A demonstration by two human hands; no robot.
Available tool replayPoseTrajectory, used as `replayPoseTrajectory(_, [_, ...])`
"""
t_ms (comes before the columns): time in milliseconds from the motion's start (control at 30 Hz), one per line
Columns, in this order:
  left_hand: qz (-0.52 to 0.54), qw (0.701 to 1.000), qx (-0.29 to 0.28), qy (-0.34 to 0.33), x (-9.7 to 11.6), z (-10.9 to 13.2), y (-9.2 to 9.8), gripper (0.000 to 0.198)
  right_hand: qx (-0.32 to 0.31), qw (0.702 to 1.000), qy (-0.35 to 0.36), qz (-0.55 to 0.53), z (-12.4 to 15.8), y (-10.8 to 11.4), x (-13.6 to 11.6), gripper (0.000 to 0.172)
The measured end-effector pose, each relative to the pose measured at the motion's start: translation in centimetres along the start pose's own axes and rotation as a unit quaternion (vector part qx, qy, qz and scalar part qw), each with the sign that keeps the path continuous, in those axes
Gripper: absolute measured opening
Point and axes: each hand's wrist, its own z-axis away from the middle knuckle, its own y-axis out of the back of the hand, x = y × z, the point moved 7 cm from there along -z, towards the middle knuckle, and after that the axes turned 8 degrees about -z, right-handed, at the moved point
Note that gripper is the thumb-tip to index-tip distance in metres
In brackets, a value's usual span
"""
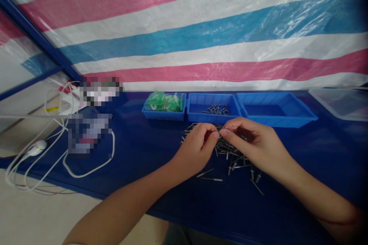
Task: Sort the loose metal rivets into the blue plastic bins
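Observation:
Over a heap of blind rivets [227,149] on the blue table, my two hands meet fingertip to fingertip. My left hand [199,143] is closed, thumb against forefinger; whatever may be in that pinch is too small to make out. My right hand [255,141] pinches too, and a bit of grey metal, apparently a blind rivet [225,128], shows at its fingertips. Two loose rivets [212,179] lie nearer to me, below my left hand. Behind the heap, the middle blue bin [212,117] holds several rivets [217,110].
The left blue bin [163,115] contains green plastic packaging [165,101]. To the right stand another blue bin [276,116] and a clear plastic container [339,103]. White cables [64,164] and blurred-out items occupy the table's left end. A striped sheet [201,38] hangs behind.

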Motion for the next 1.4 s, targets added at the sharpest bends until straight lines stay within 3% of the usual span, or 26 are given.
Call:
replayPoseTrajectory(267, [-0.02,0.998,-0.017,-0.049,0.2,0.0,-0.4,0.016,-0.01,0.998,0.052,0.028,0.2,0.0,-1.0,0.01])
replayPoseTrajectory(567, [-0.013,0.999,0.024,-0.024,-0.4,-0.3,0.9,0.013,-0.032,0.984,0.133,0.116,0.0,0.2,-2.2,0.009])
replayPoseTrajectory(700, [-0.001,0.999,0.049,-0.017,-0.7,-0.3,1.2,0.015,-0.046,0.962,0.2,0.18,-0.3,-0.2,-3.1,0.009])
replayPoseTrajectory(867, [0.005,0.994,0.103,-0.025,-1.0,-0.2,1.9,0.038,-0.015,0.922,0.237,0.305,-2.0,-0.7,-3.5,0.018])
replayPoseTrajectory(1067, [-0.057,0.992,0.062,-0.096,-0.2,-0.2,1.3,0.028,0.014,0.858,0.233,0.457,-5.2,-2.5,-3.3,0.03])
replayPoseTrajectory(1133, [-0.086,0.988,0.041,-0.12,0.2,-0.1,1.0,0.024,0.016,0.849,0.234,0.473,-5.4,-2.8,-3.3,0.032])
replayPoseTrajectory(1233, [-0.121,0.983,0.028,-0.132,0.4,-0.1,0.9,0.023,0.019,0.866,0.235,0.441,-4.5,-2.0,-3.2,0.027])
replayPoseTrajectory(1400, [-0.178,0.974,0.016,-0.136,0.7,-0.1,0.9,0.017,0.065,0.899,0.229,0.367,-1.7,1.3,-2.8,0.019])
